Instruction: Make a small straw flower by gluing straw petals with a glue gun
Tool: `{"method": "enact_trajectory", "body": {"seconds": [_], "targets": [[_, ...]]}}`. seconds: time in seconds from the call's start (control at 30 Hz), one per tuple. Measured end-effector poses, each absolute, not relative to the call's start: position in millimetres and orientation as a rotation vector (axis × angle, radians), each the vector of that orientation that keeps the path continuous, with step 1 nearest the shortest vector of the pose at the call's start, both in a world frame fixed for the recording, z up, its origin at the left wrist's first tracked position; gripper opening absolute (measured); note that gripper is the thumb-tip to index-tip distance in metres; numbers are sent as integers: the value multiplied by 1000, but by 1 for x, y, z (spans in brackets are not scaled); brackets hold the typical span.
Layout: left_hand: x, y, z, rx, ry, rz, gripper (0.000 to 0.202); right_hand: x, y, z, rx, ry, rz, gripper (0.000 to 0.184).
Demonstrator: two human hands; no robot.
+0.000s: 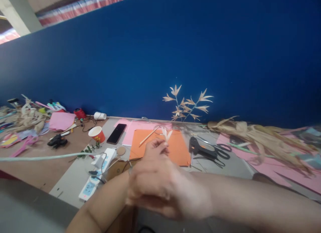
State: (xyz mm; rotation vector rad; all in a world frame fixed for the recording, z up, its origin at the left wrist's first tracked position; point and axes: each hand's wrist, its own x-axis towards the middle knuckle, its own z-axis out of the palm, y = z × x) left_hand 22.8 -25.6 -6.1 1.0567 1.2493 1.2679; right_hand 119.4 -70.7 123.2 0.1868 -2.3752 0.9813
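My left hand (155, 148) reaches over an orange sheet (180, 147), with thumb and fingers pinched on a small pale-petalled flower (166, 134). My right hand (163, 189) crosses in front of the left wrist, blurred, with its fingers curled; what they hold, if anything, is hidden. A long pale green stem (50, 157) enters from the left edge towards my hands; whether a hand holds it I cannot tell. A thin wooden stick (148, 136) lies on the orange sheet. Behind it, a branch of pale flowers (192, 105) stands against the blue partition.
A black glue gun (203, 149) and scissors (222, 151) lie right of the sheet, before dried husks (250, 136). To the left are a phone (116, 134), a paper cup (97, 135), a power strip (96, 176) with cables and another glue gun (58, 141). The blue partition (150, 59) closes off the back.
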Motion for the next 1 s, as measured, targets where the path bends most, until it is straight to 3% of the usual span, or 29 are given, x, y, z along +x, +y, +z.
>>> {"method": "enact_trajectory", "body": {"seconds": [0.1, 0.27, 0.53, 0.67, 0.8, 0.83, 1.0], "targets": [[26, -26, -9, 887, 1107, 1406, 30, 150, -57, 91, 10, -2570, 890, 14], [29, -28, -9, 861, 957, 1446, 27, 200, -36, 38, -522, -2476, 1006, 25], [30, -28, -6, 842, 979, 1419, 30, 218, -24, 27, -820, -2523, 971, 44], [28, -27, -10, 828, 964, 1442, 27, 176, -42, 56, -682, -2477, 908, 36], [23, -26, -15, 812, 1009, 1437, 27, 160, -57, 91, 200, -2707, 1049, 31], [22, -25, -16, 810, 1016, 1459, 28, 166, -52, 93, 217, -2719, 1005, 25], [21, -25, -14, 866, 1032, 1399, 28, 225, 9, 63, -1287, -2458, 69, 26]]}}
